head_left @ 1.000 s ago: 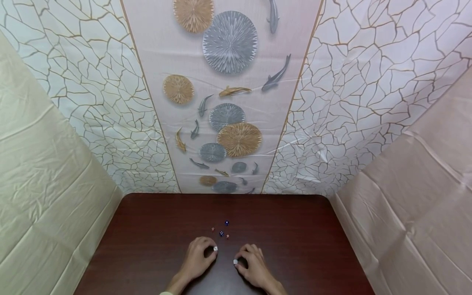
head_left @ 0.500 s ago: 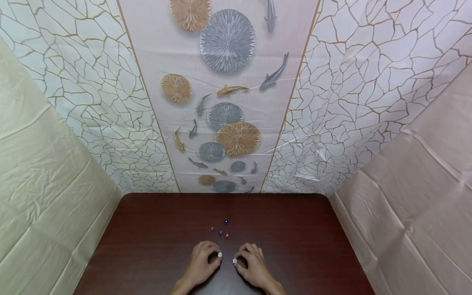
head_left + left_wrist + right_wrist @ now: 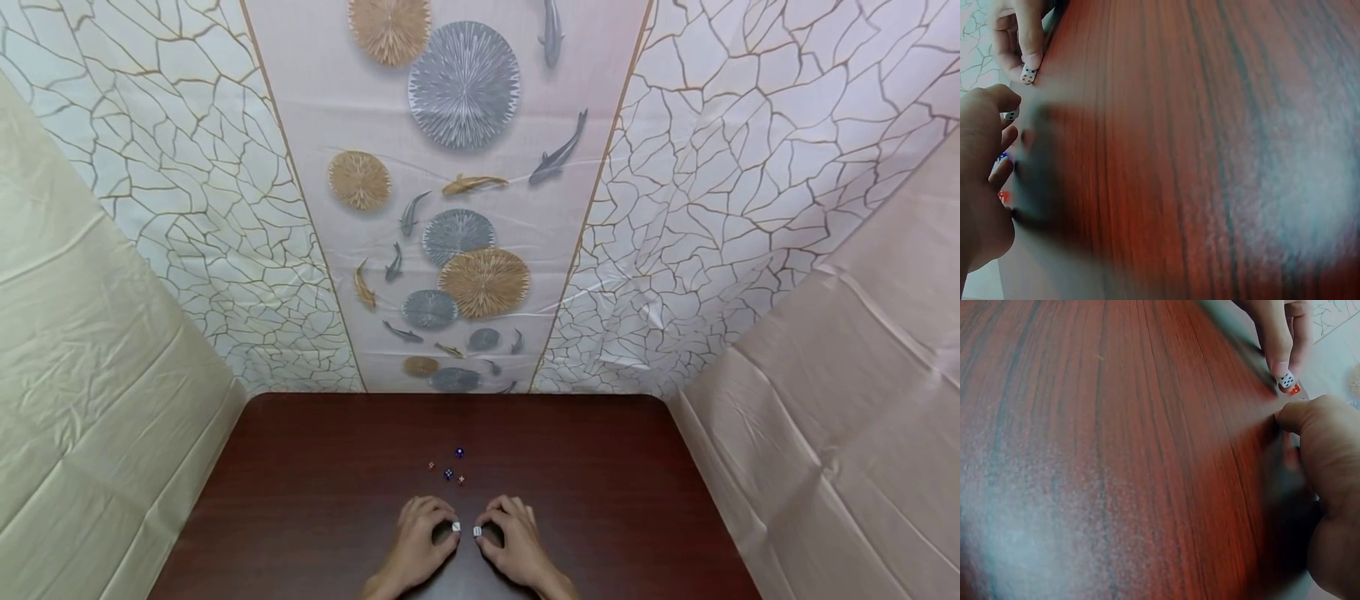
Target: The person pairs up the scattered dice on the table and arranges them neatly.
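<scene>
My left hand (image 3: pixel 420 542) pinches a white die (image 3: pixel 456 527) between thumb and fingers, low over the dark red table. Facing it, my right hand (image 3: pixel 517 546) pinches a second white die (image 3: pixel 477 531); a narrow gap parts the two. The left wrist view shows the right hand's die (image 3: pixel 1028 75) at its fingertips, pips visible, and the left hand's die (image 3: pixel 1012 114) partly covered by fingers. In the right wrist view the left hand's white die (image 3: pixel 1286 379) shows several pips, while the right hand hides its own die.
Beyond the hands lie two blue dice, one farther back (image 3: pixel 460 452) and one nearer (image 3: pixel 448 474). Beside them are a small red die (image 3: pixel 431 465) on the left and another red die (image 3: pixel 462 480) on the right. Patterned cloth (image 3: pixel 465 250) hangs behind the table (image 3: pixel 600 467).
My left hand has moved right and toward me with its white die, closing the distance to the other white die. The right hand has stayed almost still, and the blue and red dice have not moved.
</scene>
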A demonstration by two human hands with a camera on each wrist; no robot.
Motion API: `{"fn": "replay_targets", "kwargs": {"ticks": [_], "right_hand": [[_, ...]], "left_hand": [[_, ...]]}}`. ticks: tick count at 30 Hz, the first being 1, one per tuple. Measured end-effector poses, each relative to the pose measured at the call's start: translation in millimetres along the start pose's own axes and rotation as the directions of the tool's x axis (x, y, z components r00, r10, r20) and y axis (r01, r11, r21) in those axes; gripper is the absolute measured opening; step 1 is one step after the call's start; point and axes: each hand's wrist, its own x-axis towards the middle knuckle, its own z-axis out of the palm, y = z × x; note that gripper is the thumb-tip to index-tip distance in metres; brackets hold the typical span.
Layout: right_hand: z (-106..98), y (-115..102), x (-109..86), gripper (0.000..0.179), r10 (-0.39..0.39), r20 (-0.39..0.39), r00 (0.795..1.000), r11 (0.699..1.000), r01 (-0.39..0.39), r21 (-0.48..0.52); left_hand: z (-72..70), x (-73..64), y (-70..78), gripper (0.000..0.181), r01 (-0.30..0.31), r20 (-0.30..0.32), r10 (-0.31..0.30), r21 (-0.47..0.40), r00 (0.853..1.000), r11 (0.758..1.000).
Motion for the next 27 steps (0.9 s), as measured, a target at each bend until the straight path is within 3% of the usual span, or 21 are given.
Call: {"fn": "replay_targets", "kwargs": {"ticks": [11, 18, 27], "right_hand": [[0, 1, 0.6, 0.018, 0.034, 0.04, 0.999, 0.999, -0.035, 0.027], [-1, 1, 0.5, 0.018, 0.045, 0.043, 0.998, 0.998, -0.047, 0.052], [-1, 1, -0.1, 0.018, 0.057, 0.057, 0.997, 0.997, -0.06, 0.055]], "left_hand": [[11.2, -1.2, 4.3, 0.025, -0.007, -0.009, 0.007, 0.018, 1.0, 1.0], [14.7, -0.7, 6.5, 0.025, 0.015, 0.016, -0.015, 0.026, 1.0, 1.0], [18.9, -1.3, 5.6, 0.025, -0.015, -0.007, 0.016, 0.039, 1.0, 0.999]]}}
